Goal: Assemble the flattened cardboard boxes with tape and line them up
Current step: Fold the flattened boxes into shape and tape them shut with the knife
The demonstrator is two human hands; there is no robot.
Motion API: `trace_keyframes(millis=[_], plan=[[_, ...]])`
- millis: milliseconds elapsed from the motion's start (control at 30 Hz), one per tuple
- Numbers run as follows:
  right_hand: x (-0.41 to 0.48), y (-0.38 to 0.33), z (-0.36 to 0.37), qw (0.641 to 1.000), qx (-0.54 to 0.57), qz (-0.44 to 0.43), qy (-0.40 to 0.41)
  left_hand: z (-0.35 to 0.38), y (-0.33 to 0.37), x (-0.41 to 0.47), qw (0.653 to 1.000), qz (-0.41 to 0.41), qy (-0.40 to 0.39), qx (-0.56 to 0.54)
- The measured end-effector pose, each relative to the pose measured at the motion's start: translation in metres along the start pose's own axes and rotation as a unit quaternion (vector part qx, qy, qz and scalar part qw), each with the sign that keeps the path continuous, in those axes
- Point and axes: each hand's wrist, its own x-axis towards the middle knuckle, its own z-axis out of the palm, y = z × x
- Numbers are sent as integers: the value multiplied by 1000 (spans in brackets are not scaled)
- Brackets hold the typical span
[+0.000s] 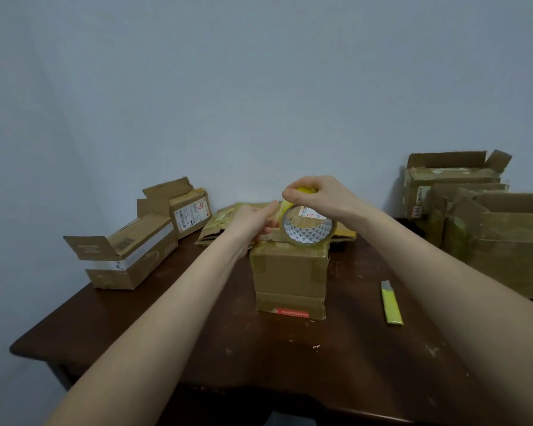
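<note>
Item in hand: small cardboard box (290, 272), upright at centre of the worktop (290, 364), sides squared, old tape at its corners, red label strip along the foot.

Right grip (317, 192): clamped over the top of the tape roll (308, 226); roll on edge, resting on the box's top face.

Left grip (253, 219): thumb and fingers curled together at the tape end (283, 207), apparently pinching it just beside the roll, over the left part of the top face.

Step, as judged: drawing tape out to seal the top flaps. No fresh strip visible across the seam yet; the seam itself largely hidden behind grips and roll.

Judged done: two erected boxes at left with flaps open, the front-left box (130, 259) near the worktop corner and the rear-left box (191, 210) by the wall; two larger ones at right, the rear-right box (453, 176) and the front-right box (511, 241). Grouped loosely at either side, not in one line.

Outstanding:
- Sealing and cutting the tape on the present box.
- Erecting the flattened stack (222, 229), lying behind the centre box.
- Lining up all boxes.

Yellow cutter (391, 302): flat on the worktop right of the centre box, well apart from either grip.

Overall: partway, much remaining.
</note>
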Motion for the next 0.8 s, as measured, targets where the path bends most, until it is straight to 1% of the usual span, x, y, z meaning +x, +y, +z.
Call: trace_keyframes(millis=[67, 133, 233, 367, 433, 500, 567, 700, 800], plan=[[1, 1, 3, 1000, -7, -3, 14, -1, 3, -1, 999, -3, -31, 42], [2, 2, 4, 1000, -10, 0, 22, -3, 0, -1, 998, 7, -31, 58], [0, 2, 4, 1000, -8, 0, 25, -4, -5, -1, 1000, 18, -12, 12], [-3, -2, 4, 1000, -25, -4, 10, -1, -6, -1, 999, -1, 2, -45], [-9, 6, 4, 1000, 5, 18, 21, -2, -11, 1, 998, -8, 32, -60], [-16, 15, 6, 996, 72, 35, 33, -4, -18, 2, 996, -8, 60, -64], [-17, 19, 8, 994, 92, 26, 43, -7, -20, 3, 995, 1, 82, -61], [-9, 8, 10, 998, 32, -15, 46, -12, -28, 4, 993, 6, 103, -55], [-3, 2, 10, 999, -27, -21, 31, -17, -38, 4, 992, -1, 107, -60]])
